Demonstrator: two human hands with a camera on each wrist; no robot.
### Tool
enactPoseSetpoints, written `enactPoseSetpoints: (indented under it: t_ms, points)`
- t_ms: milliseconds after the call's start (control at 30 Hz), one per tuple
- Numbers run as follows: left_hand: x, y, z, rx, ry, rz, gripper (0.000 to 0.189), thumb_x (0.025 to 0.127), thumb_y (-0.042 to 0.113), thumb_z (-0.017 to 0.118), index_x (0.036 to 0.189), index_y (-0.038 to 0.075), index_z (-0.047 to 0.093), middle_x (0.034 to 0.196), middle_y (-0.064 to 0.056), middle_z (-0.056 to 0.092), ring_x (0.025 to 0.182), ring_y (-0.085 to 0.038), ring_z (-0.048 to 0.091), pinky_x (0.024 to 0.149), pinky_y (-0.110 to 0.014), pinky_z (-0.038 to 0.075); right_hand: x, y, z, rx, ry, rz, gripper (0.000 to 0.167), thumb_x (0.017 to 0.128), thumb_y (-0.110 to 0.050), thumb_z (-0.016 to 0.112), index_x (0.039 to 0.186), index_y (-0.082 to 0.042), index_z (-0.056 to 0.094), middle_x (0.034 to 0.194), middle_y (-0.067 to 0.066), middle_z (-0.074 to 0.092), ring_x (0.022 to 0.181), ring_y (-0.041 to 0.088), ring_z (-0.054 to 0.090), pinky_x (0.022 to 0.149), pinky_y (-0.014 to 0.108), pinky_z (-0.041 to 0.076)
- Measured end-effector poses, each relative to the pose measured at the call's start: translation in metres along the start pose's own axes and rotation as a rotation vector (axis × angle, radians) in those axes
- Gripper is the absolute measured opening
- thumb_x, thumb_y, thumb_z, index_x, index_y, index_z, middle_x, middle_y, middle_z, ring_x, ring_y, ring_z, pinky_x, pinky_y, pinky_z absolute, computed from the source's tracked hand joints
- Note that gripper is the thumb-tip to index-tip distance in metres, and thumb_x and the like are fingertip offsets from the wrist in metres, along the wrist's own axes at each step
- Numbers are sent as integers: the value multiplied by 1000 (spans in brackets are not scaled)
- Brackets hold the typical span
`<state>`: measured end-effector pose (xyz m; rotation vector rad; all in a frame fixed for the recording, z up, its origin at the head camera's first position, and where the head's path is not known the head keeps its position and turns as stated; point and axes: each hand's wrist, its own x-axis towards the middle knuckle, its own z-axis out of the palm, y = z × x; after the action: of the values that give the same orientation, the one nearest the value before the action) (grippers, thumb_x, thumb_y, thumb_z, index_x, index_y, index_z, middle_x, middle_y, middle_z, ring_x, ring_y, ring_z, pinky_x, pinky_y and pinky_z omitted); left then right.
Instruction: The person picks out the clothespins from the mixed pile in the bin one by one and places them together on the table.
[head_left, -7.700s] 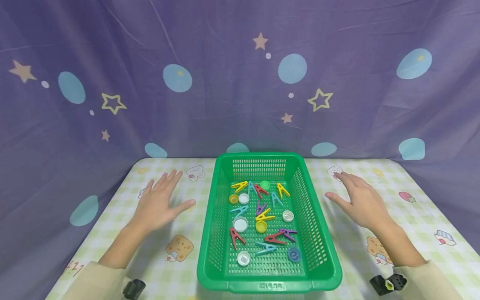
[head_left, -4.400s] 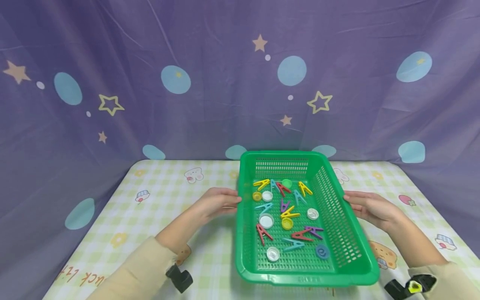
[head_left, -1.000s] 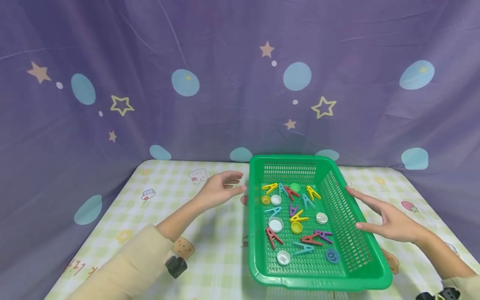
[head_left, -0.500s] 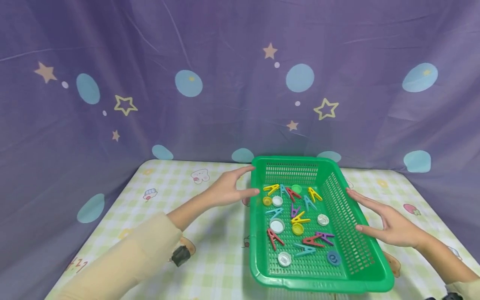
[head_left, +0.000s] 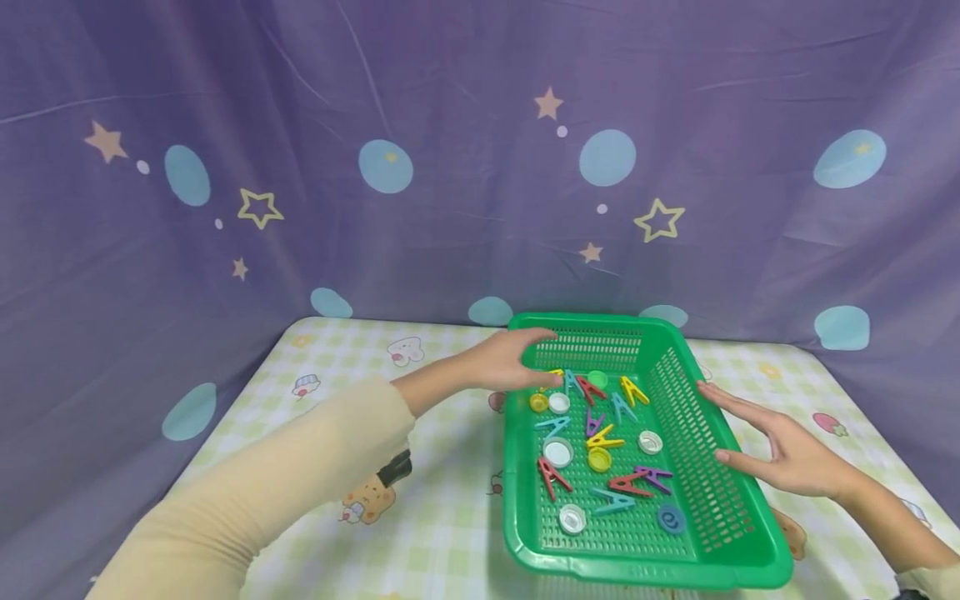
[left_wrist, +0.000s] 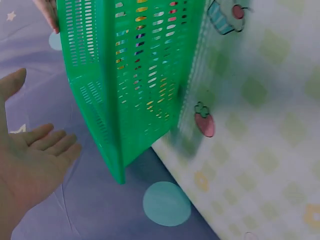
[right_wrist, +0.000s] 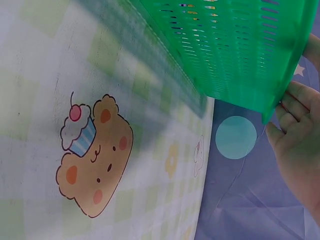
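Observation:
A green slotted plastic basket stands on the right part of the table, with colourful clothespins and bottle caps spread over its floor. My left hand reaches across the basket's left rim near the back, thumb and fingers apart, holding nothing. Below its fingers lie a yellow clothespin and a small white cap. At the right rim my right hand rests with fingers extended and thumb apart. The right wrist view shows my right hand's fingers against the basket's outer edge.
Among the basket's contents are a blue cap, a red clothespin and a purple clothespin. A checked, cartoon-printed cloth covers the table. Behind it hangs a purple curtain with stars and ovals.
The basket moved from the table's middle to the right between both hands. Over the last second my left hand left the basket's outer side and moved right over its rim; the right hand stayed.

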<state>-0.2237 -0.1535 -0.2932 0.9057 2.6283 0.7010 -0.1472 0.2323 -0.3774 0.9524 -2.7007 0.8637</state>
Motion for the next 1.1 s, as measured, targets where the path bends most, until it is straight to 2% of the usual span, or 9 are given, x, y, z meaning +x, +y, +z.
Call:
enactPoseSetpoints:
  t_ms: [67, 233, 300, 467, 533, 667, 900, 967, 1100]
  points:
    - [8, 5, -2, 4, -27, 28, 73, 90, 43, 63, 150, 16, 32, 154, -4, 39, 141, -23, 39, 116, -42, 36, 0, 0, 0, 0, 0, 4, 79, 81, -6, 73, 150, -11, 34, 156, 8, 36, 139, -16, 24, 98, -5, 22]
    - [26, 17, -5, -84, -119, 78, 66, 90, 37, 66, 147, 17, 39, 151, -2, 44, 137, -20, 46, 112, -37, 41, 0, -2, 0, -8, 3, 6, 79, 81, -7, 73, 150, -11, 33, 156, 9, 36, 139, -17, 23, 98, -5, 22]
    - [33, 22, -5, -171, -168, 79, 60, 91, 33, 65, 144, 15, 43, 147, -2, 49, 134, -20, 49, 108, -32, 45, 0, -2, 0, -17, 6, 1, 79, 81, -7, 74, 149, -11, 34, 155, 9, 37, 139, -17, 23, 98, -5, 21]
    - [53, 35, -8, -492, -403, 0, 44, 98, 24, 54, 138, 7, 49, 140, -11, 55, 129, -26, 54, 105, -29, 48, 1, -2, -1, -34, 5, -19, 79, 80, -6, 75, 148, -9, 36, 155, 11, 38, 139, -16, 24, 99, -5, 21]
    - [62, 40, -7, -546, -487, -49, 40, 99, 22, 52, 135, 6, 53, 137, -13, 58, 127, -28, 56, 106, -33, 48, 2, -1, -1, -38, 5, -24, 79, 79, -7, 75, 148, -9, 36, 154, 10, 38, 139, -16, 25, 99, -5, 22]
    - [78, 49, 5, -497, -599, -110, 37, 98, 25, 54, 131, 8, 58, 133, -12, 61, 124, -26, 59, 103, -32, 50, 2, 0, 0, -41, 9, -27, 78, 79, -6, 76, 147, -9, 38, 154, 12, 39, 139, -15, 25, 98, -5, 21]
    - [92, 58, 49, -354, -819, -207, 44, 99, 30, 52, 137, 8, 53, 138, -12, 58, 125, -24, 58, 107, -32, 47, 1, 1, 1, -38, 10, -24, 75, 78, -7, 76, 145, -8, 41, 152, 17, 40, 139, -14, 27, 97, -6, 20]
    - [94, 60, 59, -313, -838, -233, 43, 98, 30, 54, 136, 8, 54, 135, -11, 60, 121, -23, 60, 106, -32, 48, 2, 1, 1, -38, 10, -22, 75, 79, -8, 76, 145, -9, 41, 152, 17, 40, 139, -14, 27, 97, -6, 20]
    - [97, 67, 75, -252, -797, -299, 36, 94, 26, 61, 125, 8, 62, 123, -10, 67, 111, -21, 66, 97, -28, 53, 3, 2, -1, -45, 12, -24, 75, 78, -8, 76, 145, -9, 41, 152, 16, 40, 139, -13, 27, 97, -6, 20]
